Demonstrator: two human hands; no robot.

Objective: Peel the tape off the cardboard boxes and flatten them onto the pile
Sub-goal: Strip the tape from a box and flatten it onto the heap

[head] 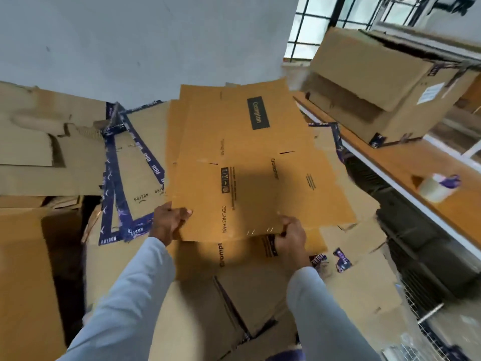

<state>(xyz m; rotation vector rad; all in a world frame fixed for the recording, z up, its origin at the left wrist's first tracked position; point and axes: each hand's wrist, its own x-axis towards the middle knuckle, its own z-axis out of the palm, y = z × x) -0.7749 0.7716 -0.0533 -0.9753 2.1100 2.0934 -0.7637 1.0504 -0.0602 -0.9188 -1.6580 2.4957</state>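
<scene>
Both my arms reach forward in pale grey sleeves, and between them I hold a flattened orange-brown cardboard box printed with "Crompton" and "CEILING FAN". My left hand grips its near left corner: the thumb lies on top of the board and the other fingers curl beneath it, with the wrist bent slightly inward. My right hand clasps the near edge further right, knuckles up, fingers wrapped under the edge. The board slopes away from me, its far end higher and close to the pale wall.

Under it lies the pile of flattened brown cardboard sheets, and another orange-brown sheet with the same lettering shows just below the near edge I hold. To my left, more flat cardboard carries strips of dark blue printed tape, some of them loose and crumpled. Small torn scraps of that blue tape lie on the pile near my right wrist.

On my right runs a wooden shelf with a white edge. A roll of clear tape sits on it, and farther back stands an unflattened brown cardboard box, with a barred window behind it.
</scene>
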